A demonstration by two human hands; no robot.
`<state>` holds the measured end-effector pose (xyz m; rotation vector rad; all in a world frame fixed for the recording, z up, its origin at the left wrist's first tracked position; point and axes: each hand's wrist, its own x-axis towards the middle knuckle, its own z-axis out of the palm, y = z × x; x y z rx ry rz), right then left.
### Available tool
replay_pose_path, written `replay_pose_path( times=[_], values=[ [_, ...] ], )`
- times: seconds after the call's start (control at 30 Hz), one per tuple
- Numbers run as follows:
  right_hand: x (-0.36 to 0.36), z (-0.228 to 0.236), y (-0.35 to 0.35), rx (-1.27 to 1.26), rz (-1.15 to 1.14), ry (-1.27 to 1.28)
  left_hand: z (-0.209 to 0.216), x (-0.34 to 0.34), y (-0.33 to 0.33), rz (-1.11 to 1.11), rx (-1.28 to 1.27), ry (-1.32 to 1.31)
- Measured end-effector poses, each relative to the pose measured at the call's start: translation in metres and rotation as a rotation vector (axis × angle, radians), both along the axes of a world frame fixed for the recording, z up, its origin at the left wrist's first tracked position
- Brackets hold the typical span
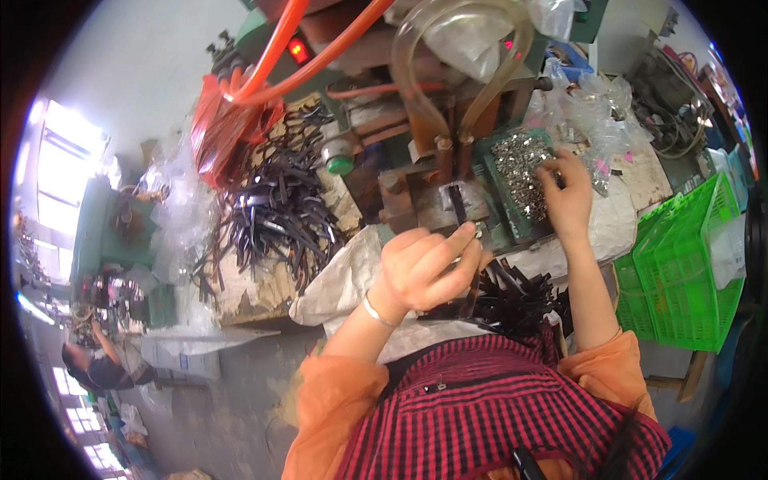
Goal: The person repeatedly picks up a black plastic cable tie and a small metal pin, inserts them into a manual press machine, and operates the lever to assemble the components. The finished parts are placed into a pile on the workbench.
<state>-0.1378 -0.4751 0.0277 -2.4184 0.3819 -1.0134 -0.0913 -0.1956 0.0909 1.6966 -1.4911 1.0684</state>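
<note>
My left hand (432,268) is closed in front of the machine's small metal fixture (464,200), with a black strip (473,302) hanging from its fingers. A bit of shiny metal shows at its fingertips. Another dark strip piece (457,203) stands on the fixture, just beyond the hand; whether the two are one piece I cannot tell. My right hand (570,192) is at the right side of a green tray (502,210) of small shiny metal parts (520,170). Its fingers are bent together over the parts, and what they pinch is hidden.
A heap of black strips (276,212) covers the bench's left side; more strips (520,296) lie at my lap. Orange hoses (336,50) and a clear tube (402,68) hang overhead. A green button (340,164) faces me. Right stands a green crate (680,264). Another person (108,368) works far left.
</note>
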Motion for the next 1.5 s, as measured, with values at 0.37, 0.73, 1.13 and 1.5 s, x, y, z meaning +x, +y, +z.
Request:
replay_pose_path(
  times=[0.37,0.73,1.13,1.5],
  values=[
    [0.007,-0.04,-0.024,0.476,0.107,-0.063,-0.01,-0.035,0.015,0.092,-0.092,0.227],
    [0.001,-0.006,0.013,0.647,0.22,-0.079,-0.071,0.064,0.216,1.278,0.273,0.561],
    [0.015,-0.027,0.0,0.483,0.211,0.039,-0.026,0.117,0.307,1.499,-0.09,0.869],
    [-0.043,0.012,0.006,0.461,0.125,-0.019,-0.126,0.151,0.279,1.387,-0.092,0.587]
  ],
)
